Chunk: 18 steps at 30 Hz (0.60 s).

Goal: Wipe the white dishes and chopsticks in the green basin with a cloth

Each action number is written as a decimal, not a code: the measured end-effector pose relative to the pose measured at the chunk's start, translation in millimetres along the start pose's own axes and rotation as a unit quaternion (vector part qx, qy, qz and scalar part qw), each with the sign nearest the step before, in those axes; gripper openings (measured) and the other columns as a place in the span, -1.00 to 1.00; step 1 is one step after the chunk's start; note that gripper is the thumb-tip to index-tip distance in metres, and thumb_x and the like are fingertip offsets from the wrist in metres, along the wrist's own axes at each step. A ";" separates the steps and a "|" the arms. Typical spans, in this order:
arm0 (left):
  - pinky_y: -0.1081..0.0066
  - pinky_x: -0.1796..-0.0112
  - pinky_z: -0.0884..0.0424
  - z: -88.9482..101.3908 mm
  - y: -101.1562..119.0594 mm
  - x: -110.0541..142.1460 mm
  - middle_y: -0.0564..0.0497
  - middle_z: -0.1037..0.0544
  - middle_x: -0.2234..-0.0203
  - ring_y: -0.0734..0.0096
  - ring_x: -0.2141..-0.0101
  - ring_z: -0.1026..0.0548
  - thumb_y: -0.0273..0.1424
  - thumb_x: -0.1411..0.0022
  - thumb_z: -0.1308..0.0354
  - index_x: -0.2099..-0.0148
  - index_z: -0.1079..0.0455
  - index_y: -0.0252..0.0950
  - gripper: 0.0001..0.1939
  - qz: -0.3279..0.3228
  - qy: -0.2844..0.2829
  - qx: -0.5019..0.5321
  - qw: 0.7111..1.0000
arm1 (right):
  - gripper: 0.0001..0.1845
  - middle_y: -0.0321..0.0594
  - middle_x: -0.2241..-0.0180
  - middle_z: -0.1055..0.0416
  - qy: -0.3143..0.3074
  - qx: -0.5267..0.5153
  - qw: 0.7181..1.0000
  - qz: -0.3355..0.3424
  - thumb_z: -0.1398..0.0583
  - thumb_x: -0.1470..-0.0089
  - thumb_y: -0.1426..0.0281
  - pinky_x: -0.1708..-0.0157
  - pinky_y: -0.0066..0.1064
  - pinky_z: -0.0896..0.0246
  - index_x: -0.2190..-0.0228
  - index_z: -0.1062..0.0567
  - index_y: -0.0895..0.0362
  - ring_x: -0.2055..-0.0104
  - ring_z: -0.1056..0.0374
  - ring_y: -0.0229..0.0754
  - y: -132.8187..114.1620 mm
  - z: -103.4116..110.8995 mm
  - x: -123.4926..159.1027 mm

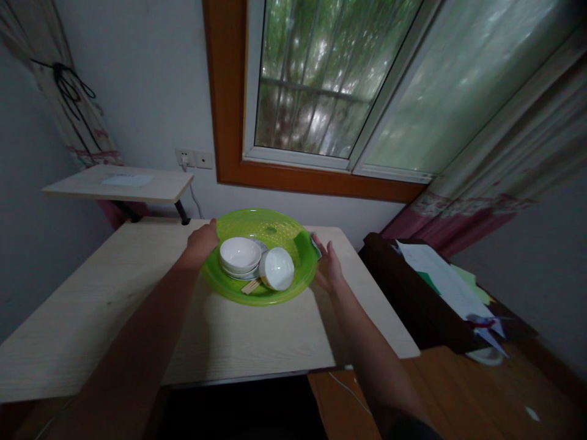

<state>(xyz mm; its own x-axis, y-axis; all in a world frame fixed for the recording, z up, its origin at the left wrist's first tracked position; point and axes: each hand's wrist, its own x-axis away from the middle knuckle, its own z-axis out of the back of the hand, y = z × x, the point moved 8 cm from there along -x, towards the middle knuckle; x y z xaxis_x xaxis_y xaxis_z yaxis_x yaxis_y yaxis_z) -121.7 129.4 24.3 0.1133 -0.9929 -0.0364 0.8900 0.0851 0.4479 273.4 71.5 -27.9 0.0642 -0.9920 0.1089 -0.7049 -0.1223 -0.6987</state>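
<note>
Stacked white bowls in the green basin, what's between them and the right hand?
In the head view, a tilted white bowl, then the green basin wall, with an unclear item at its rim.

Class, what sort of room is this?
Probably a room at home: a pale wooden desk, a barred, wood-framed window, and long cream-and-pink curtains show it.

The pale wood-grain worktop (pixel 257 336) stretches beneath and around the left grip (pixel 203 243) and right grip (pixel 329 266). Between them is a green basin (pixel 243 223); whether it touches the surface is unclear. Beyond the left grip, toward the wall, a raised shelf (pixel 82 186) stands on black legs (pixel 182 212).
</note>
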 end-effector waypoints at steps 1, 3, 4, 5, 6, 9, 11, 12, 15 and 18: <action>0.19 0.06 -0.48 -0.5 -0.1 0.0 -0.38 -0.65 -0.03 -0.16 -0.02 -0.63 -0.29 -0.24 -0.30 -0.29 -0.42 -0.29 -0.41 0.002 -0.003 -0.017 1.000 | -0.53 -0.19 -0.12 -0.64 0.004 0.003 1.000 -0.007 -0.13 -0.42 -0.03 -0.35 0.12 -0.32 -0.14 -0.55 -0.06 -0.19 -0.55 0.05 -1.0 -0.3 -6.9; 0.20 0.07 -0.48 -2.1 -0.3 -0.1 -0.39 -0.64 -0.06 -0.17 -0.04 -0.63 -0.33 -0.26 -0.27 -0.34 -0.37 -0.29 -0.38 0.005 -0.010 -0.059 0.998 | -0.51 -0.20 -0.12 -0.64 0.012 0.012 1.000 -0.017 -0.09 -0.44 -0.04 -0.33 0.12 -0.35 -0.16 -0.53 -0.07 -0.17 -0.57 0.04 -2.9 -1.5 -20.5; 0.18 0.07 -0.48 -2.9 -0.3 -0.2 -0.40 -0.63 -0.09 -0.19 -0.05 -0.62 -0.36 -0.27 -0.24 -0.38 -0.34 -0.31 -0.36 0.005 -0.012 -0.072 0.997 | -0.51 -0.20 -0.11 -0.64 0.018 0.018 1.000 -0.018 -0.08 -0.44 -0.04 -0.31 0.11 -0.37 -0.17 -0.52 -0.08 -0.16 -0.57 0.03 -3.9 -1.6 -26.7; 0.16 0.07 -0.48 -3.8 -0.4 -0.4 -0.43 -0.61 -0.11 -0.21 -0.06 -0.62 -0.39 -0.28 -0.21 -0.41 -0.30 -0.33 -0.34 0.006 -0.014 -0.082 0.997 | -0.51 -0.21 -0.09 -0.65 0.028 0.022 0.999 -0.016 -0.07 -0.45 -0.04 -0.30 0.11 -0.39 -0.18 -0.51 -0.09 -0.15 -0.59 0.03 -4.8 -1.1 -32.3; 0.14 0.06 -0.48 -4.7 -0.8 -0.6 -0.44 -0.60 -0.13 -0.22 -0.07 -0.61 -0.41 -0.29 -0.19 -0.43 -0.27 -0.34 -0.32 0.009 -0.017 -0.089 0.996 | -0.51 -0.23 -0.06 -0.66 0.041 0.026 0.999 -0.011 -0.07 -0.45 -0.04 -0.28 0.10 -0.41 -0.19 -0.50 -0.11 -0.13 -0.60 0.02 -5.6 0.0 -37.1; 0.10 0.04 -0.48 -6.6 -1.8 -1.3 -0.46 -0.58 -0.14 -0.25 -0.08 -0.61 -0.42 -0.32 -0.14 -0.44 -0.25 -0.35 -0.34 0.018 -0.023 -0.096 0.995 | -0.57 -0.24 0.09 -0.71 0.049 0.037 0.998 -0.021 -0.10 -0.44 0.03 -0.24 0.09 -0.45 -0.15 -0.53 -0.08 -0.05 -0.64 0.04 -2.8 0.9 -46.9; 0.08 0.04 -0.48 -6.9 -1.5 -1.3 -0.47 -0.58 -0.14 -0.26 -0.07 -0.61 -0.39 -0.34 -0.13 -0.43 -0.27 -0.34 -0.37 0.022 -0.025 -0.096 0.995 | -0.59 -0.19 0.20 -0.73 0.035 0.046 0.996 -0.063 -0.10 -0.43 0.11 -0.22 0.06 -0.47 -0.07 -0.59 0.02 0.01 -0.66 0.06 4.4 0.5 -50.4; 0.07 0.04 -0.48 -6.9 -1.1 -1.2 -0.47 -0.57 -0.14 -0.26 -0.07 -0.61 -0.38 -0.35 -0.13 -0.42 -0.27 -0.34 -0.37 0.023 -0.026 -0.096 0.995 | -0.60 -0.16 0.24 -0.73 0.033 0.052 0.994 -0.086 -0.09 -0.43 0.15 -0.21 0.05 -0.48 -0.03 -0.61 0.07 0.05 -0.67 0.06 8.1 1.4 -51.5; 0.08 0.03 -0.47 -6.6 -0.2 -0.4 -0.47 -0.57 -0.15 -0.27 -0.08 -0.60 -0.37 -0.35 -0.13 -0.44 -0.25 -0.35 -0.36 0.029 -0.030 -0.101 0.994 | -0.60 -0.13 0.32 -0.72 0.047 0.064 0.989 -0.122 -0.04 -0.42 0.26 -0.18 0.01 -0.51 0.05 -0.64 0.13 0.13 -0.69 0.06 12.0 7.5 -54.9; 0.10 0.04 -0.47 -6.5 -0.3 -0.3 -0.44 -0.58 -0.14 -0.24 -0.09 -0.60 -0.39 -0.34 -0.13 -0.46 -0.21 -0.33 -0.33 0.036 -0.035 -0.107 0.993 | -0.59 -0.12 0.36 -0.71 0.059 0.065 0.989 -0.116 -0.02 -0.41 0.30 -0.17 -0.02 -0.52 0.09 -0.66 0.14 0.12 -0.69 0.06 10.2 12.3 -57.0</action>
<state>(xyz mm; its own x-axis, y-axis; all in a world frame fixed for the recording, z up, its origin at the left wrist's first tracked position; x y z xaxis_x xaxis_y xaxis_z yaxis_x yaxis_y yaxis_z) -119.1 130.2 18.4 0.1555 -0.9863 0.0542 0.9553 0.1641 0.2460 271.2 126.3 -50.0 0.1245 -0.9273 0.3529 -0.5832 -0.3561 -0.7301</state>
